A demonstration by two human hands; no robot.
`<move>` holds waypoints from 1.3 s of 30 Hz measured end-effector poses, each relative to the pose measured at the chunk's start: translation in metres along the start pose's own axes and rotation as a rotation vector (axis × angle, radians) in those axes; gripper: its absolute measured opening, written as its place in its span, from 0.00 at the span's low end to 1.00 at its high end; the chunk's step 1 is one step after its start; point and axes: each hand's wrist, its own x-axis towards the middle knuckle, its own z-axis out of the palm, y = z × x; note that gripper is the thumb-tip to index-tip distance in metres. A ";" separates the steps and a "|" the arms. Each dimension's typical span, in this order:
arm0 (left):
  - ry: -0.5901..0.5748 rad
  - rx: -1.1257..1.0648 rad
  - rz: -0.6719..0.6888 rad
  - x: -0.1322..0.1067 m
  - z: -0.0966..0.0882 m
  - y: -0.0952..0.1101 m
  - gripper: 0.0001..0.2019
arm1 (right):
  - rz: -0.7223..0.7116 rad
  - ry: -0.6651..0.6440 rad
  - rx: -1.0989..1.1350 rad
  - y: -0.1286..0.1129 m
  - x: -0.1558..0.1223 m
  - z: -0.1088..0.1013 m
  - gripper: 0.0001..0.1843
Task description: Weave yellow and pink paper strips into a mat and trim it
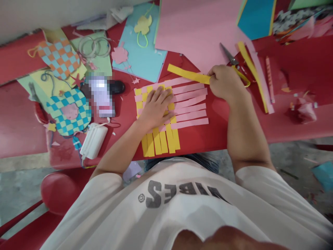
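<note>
My left hand (pixel 157 108) lies flat with fingers spread on a half-woven mat of pink paper strips (pixel 191 100) and yellow paper strips (pixel 159 142). The pink ends stick out to the right, and the yellow ends hang toward my body. To the right of the mat, my right hand (pixel 226 83) is closed around one end of a loose yellow paper strip (pixel 187 73). This strip slants up and left, its free end above the mat's far edge. Scissors with yellow handles (pixel 232 59) lie just beyond my right hand, their handles partly hidden by it.
More yellow and pink strips (pixel 253 74) lie at the right beside a pink pencil-like stick (pixel 270 78). Large pink paper (pixel 197 27) covers the back. Woven blue-green paper (pixel 70 111), a phone (pixel 102 97), a white power bank (pixel 94 140) and tape rolls (pixel 94 47) crowd the left.
</note>
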 end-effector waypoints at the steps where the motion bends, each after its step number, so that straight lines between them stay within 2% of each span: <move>1: 0.000 -0.001 0.001 0.000 0.000 0.000 0.41 | 0.011 0.004 -0.006 0.001 0.000 0.001 0.16; 3: 0.001 -0.001 0.004 0.000 0.000 0.000 0.41 | 0.012 0.007 -0.009 0.002 0.000 0.002 0.17; 7: 0.010 0.016 0.006 0.000 0.002 -0.001 0.42 | 0.044 -0.020 -0.041 -0.011 -0.003 0.000 0.13; 12: 0.030 0.031 0.013 0.000 0.005 -0.002 0.41 | 0.115 -0.012 -0.143 -0.035 -0.011 0.001 0.20; 17: 0.042 0.039 0.018 0.000 0.007 -0.003 0.41 | 0.112 -0.037 -0.104 -0.032 -0.011 0.012 0.24; 21: 0.059 0.041 0.028 0.001 0.010 -0.005 0.41 | 0.104 -0.032 -0.090 -0.030 -0.012 0.017 0.22; 28: 0.055 0.043 0.028 0.000 0.011 -0.006 0.41 | 0.162 -0.080 -0.163 -0.049 -0.016 0.013 0.12; 32: 0.047 0.049 0.022 0.000 0.010 -0.005 0.41 | 0.079 -0.078 -0.082 -0.046 -0.016 0.011 0.08; 36: 0.047 0.057 0.017 0.000 0.008 -0.003 0.40 | 0.036 -0.018 0.050 -0.039 -0.015 0.004 0.11; 39: 0.049 0.054 0.020 0.000 0.007 -0.002 0.40 | 0.047 -0.105 0.420 -0.035 -0.013 -0.003 0.17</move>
